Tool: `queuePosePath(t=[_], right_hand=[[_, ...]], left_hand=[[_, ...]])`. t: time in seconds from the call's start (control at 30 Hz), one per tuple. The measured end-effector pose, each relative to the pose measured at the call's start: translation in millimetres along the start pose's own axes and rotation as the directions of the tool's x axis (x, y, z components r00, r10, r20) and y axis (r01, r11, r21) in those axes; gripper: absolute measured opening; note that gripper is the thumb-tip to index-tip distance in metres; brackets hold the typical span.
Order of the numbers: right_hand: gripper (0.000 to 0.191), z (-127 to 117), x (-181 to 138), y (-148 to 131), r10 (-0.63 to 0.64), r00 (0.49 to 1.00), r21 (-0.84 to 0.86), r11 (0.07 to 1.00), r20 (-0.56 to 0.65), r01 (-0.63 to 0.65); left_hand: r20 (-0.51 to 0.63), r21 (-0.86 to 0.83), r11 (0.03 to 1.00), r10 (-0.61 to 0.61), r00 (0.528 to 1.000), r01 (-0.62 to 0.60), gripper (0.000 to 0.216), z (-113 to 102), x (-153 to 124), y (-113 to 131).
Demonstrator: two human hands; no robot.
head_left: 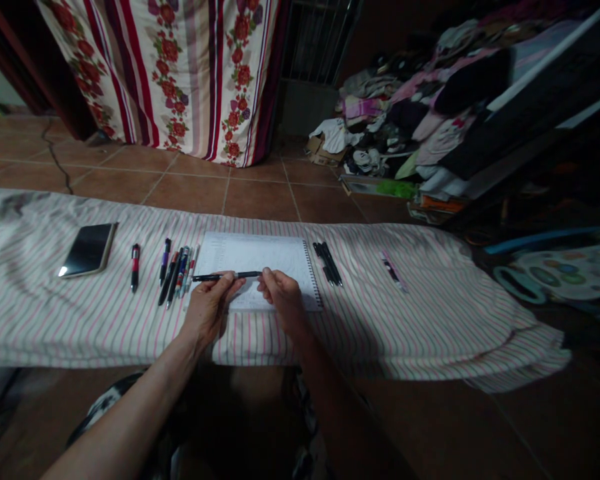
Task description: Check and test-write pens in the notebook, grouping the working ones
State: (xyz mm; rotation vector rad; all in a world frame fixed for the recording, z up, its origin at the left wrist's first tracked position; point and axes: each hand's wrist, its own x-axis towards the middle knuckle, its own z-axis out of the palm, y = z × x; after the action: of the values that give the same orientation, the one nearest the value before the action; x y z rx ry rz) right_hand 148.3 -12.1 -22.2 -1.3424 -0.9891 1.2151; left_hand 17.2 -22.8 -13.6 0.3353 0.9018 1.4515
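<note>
Over a spiral notebook (260, 250) with writing on its page, I hold a black pen (245, 274) level between both hands. My left hand (211, 293) grips its barrel between thumb and fingers. At the pen's other end, the fingertips of my right hand (280, 287) are pinched on it. To the left of the notebook lie several pens (177, 273) side by side, a purple pen (165, 262) and a red pen (135, 268). Black pens and a loose cap (329, 265) rest just right of the spiral binding.
Striped cloth (430, 300) covers the table. A dark-screened tablet (89, 250) lies at the left, and a slim pink-and-black item (393, 271) at the right. Beyond are a floral curtain (195, 80), a heap of clothes (405, 107) and a patterned chair (565, 270).
</note>
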Motion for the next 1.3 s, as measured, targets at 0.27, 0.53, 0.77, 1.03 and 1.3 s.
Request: queuePosePath(t=[0.27, 0.53, 0.77, 1.03, 1.3], right_hand=[[0.025, -1.6, -1.7, -3.0, 0.001, 1.0, 0.048, 0.999, 0.018, -0.002], [0.022, -0.2, -2.2, 0.1, -0.067, 0.998, 0.023, 0.997, -0.002, 0.067], [0.013, 3.1, -3.8, -3.5, -0.157, 0.987, -0.024, 0.987, 0.028, 0.158], [0.031, 3.5, -3.5, -3.3, -0.028, 0.998, -0.01, 1.0, 0.05, 0.029], [0.02, 0.5, -1.7, -0.8, -0.018, 1.0, 0.022, 1.0, 0.021, 0.017]], left_hand=[[-0.01, 0.056, 0.998, 0.006, 1.0, -0.005, 0.011, -1.4, -0.5, -2.9], [-0.033, 0.03, 0.999, 0.015, 0.999, -0.014, 0.005, 1.1, -1.3, -1.7], [-0.108, -0.024, 0.999, -0.028, 0.994, 0.025, 0.016, 3.4, -0.4, 2.8], [-0.061, 0.008, 1.0, 0.001, 0.998, 0.0, 0.009, 3.1, -0.4, 3.5], [-0.078, 0.059, 0.998, -0.009, 0.997, 0.014, 0.005, 4.4, -2.0, 1.3]])
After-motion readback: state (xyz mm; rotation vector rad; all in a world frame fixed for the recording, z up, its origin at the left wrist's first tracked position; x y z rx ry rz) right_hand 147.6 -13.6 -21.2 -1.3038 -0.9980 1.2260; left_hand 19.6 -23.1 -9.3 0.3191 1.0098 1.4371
